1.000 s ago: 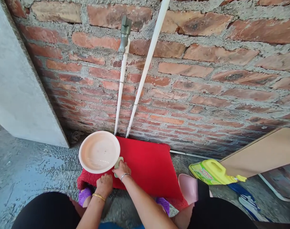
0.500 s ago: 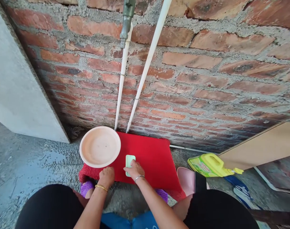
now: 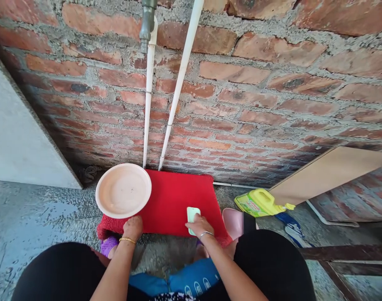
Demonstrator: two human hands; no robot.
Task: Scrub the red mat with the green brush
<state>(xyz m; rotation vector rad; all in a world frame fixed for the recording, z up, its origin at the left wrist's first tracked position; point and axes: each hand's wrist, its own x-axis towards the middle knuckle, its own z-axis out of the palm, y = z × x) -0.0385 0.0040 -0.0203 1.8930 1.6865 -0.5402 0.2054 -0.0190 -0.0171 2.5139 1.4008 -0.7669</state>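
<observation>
A red mat (image 3: 175, 200) with a fuzzy edge lies spread out, its front edge hanging down. My left hand (image 3: 133, 228) is closed at the mat's front edge, just below a pale pink basin (image 3: 123, 190); its curled fingers appear to grip the mat. My right hand (image 3: 201, 226) holds a pale green, flat rectangular block (image 3: 193, 214) with rounded corners against the right part of the mat. The block's underside is hidden. Inside the basin are only a few small dark specks.
A brick wall (image 3: 241, 104) rises behind, with white pipes (image 3: 178, 88) and a tap (image 3: 146, 31). A grey slab (image 3: 24, 125) leans at left over the wet floor. On the right are a yellow jug (image 3: 256, 202), a pink slipper (image 3: 232, 221) and a brown board (image 3: 325, 175).
My right hand has slid the green block rightward across the red mat. My left hand stays at the mat's front edge by the basin. The whole view has shifted a little.
</observation>
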